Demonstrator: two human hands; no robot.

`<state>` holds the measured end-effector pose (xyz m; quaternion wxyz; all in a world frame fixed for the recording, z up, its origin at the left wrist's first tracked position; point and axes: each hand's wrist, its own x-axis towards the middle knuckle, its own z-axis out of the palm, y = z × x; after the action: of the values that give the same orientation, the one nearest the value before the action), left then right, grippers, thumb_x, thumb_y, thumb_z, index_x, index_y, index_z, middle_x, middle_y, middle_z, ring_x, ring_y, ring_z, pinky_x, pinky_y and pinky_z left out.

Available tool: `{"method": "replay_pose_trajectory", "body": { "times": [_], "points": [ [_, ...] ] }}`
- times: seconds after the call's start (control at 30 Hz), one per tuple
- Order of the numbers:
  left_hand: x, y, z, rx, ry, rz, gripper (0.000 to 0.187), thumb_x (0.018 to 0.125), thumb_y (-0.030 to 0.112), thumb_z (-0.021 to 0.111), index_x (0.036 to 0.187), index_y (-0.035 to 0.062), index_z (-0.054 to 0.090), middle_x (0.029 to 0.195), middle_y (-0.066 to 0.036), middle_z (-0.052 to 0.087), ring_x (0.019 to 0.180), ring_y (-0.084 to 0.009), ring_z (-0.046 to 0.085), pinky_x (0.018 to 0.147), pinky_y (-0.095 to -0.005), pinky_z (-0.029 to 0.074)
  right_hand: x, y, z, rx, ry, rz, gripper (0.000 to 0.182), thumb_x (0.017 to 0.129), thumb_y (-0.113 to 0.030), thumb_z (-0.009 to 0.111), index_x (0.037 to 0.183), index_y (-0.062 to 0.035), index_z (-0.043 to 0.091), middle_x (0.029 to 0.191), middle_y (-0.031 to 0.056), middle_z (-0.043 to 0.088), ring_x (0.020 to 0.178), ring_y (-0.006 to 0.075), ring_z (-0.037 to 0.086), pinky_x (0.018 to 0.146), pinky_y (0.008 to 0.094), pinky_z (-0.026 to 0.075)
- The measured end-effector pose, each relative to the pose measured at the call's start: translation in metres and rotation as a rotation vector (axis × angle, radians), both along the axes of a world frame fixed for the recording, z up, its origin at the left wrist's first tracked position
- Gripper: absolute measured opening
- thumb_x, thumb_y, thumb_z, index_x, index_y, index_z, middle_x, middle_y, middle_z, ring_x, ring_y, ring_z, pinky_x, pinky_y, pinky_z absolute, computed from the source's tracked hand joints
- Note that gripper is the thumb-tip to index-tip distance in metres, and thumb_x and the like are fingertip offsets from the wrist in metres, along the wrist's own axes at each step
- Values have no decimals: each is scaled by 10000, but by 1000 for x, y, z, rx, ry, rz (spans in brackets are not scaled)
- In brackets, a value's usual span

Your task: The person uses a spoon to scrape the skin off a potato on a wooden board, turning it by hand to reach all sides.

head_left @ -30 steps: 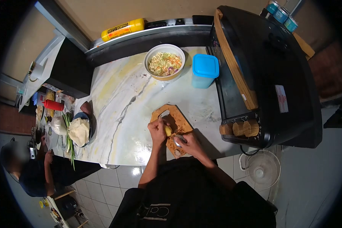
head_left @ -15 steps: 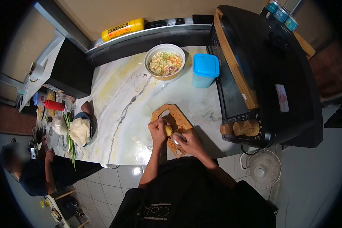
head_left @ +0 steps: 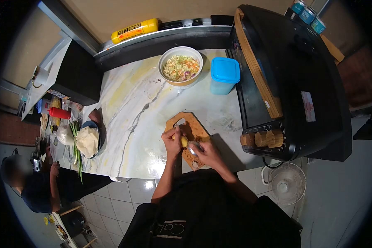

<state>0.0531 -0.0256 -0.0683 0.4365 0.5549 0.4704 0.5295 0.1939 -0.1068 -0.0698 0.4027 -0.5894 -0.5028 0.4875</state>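
Observation:
My left hand (head_left: 172,140) is closed around a yellow piece of ginger (head_left: 184,141), its thumb raised along the top. In my right hand (head_left: 208,155) is a shiny metal spoon (head_left: 193,148), held right at the ginger's near end; the fingers hide much of it. Both hands are over a wooden cutting board (head_left: 199,129) with a handle hole at its far end. Brown peel scraps (head_left: 198,139) are scattered on the board, and a small brown-and-pale piece (head_left: 195,164) lies at its near end.
Behind the board stand a bowl of shredded vegetables (head_left: 180,68) and a blue-lidded container (head_left: 225,76). A black oven (head_left: 293,91) takes up the right. At left are a plate of wrappers (head_left: 88,142), green onions (head_left: 78,159) and another person (head_left: 33,188).
The ginger has turned to lie more sideways in my left hand. The spoon has shifted slightly against its near end. Both hands stay over the board.

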Motion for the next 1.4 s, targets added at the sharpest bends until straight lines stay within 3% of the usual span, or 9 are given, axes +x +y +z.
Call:
{"method": "replay_pose_trajectory", "body": {
  "times": [0.07,0.17,0.27,0.47,0.7,0.83,1.13,1.27,1.4],
  "points": [
    [2,3,5,3,13,-16,383,957,147,558,629,-39,622,575,-60,612,529,-121,547,525,-265,417,5,9,13,-50,-52,15,461,910,-421,622,768,18,631,523,63,497,494,100,452,469,323,362],
    [4,6,12,2,-6,-18,368,951,141,572,631,-32,625,577,-55,610,527,-118,541,523,-263,411,8,7,23,-34,22,34,382,932,-298,640,715,14,604,583,-42,457,567,39,382,473,265,320],
    [2,3,6,-37,-10,8,375,953,149,582,626,-32,621,584,-58,604,529,-116,532,522,-265,400,10,-4,12,61,-63,41,370,924,-282,644,725,26,599,568,-24,451,553,43,379,470,271,320],
    [-1,6,15,-33,-18,-133,384,996,204,505,717,-20,643,675,-78,600,719,-168,524,710,-303,410,10,3,-8,-3,-35,64,328,939,-256,629,777,29,618,619,-33,508,584,35,420,492,262,348],
    [-12,-6,55,109,451,-244,329,1008,208,446,901,-36,639,846,-127,627,904,-285,543,848,-371,398,11,2,-7,-63,-3,49,334,940,-267,628,798,35,633,625,-34,512,597,35,433,507,259,369],
    [-15,-14,63,-142,315,-285,379,1024,224,422,878,-61,625,817,-153,622,798,-285,601,729,-370,455,11,1,-3,-40,-128,84,394,932,-311,629,762,44,619,580,-13,480,574,50,411,494,285,352],
    [2,-13,35,-312,34,-31,433,1011,254,477,724,-55,576,703,-69,572,648,-137,491,611,-294,402,4,8,4,-52,-78,-24,440,931,-351,623,745,48,605,568,4,474,558,66,406,486,299,339],
    [3,-2,21,-51,136,-81,367,977,204,543,711,-47,565,665,-73,558,595,-149,467,589,-295,391,4,9,-8,-96,47,-74,433,936,-346,619,755,47,602,585,2,486,555,73,405,489,297,338],
    [5,6,22,11,151,-110,347,963,174,564,692,-43,559,626,-83,544,577,-156,463,588,-293,387,8,7,2,-70,-180,-19,415,939,-330,615,763,45,605,588,-5,490,556,69,403,491,296,340]
  ]
}}
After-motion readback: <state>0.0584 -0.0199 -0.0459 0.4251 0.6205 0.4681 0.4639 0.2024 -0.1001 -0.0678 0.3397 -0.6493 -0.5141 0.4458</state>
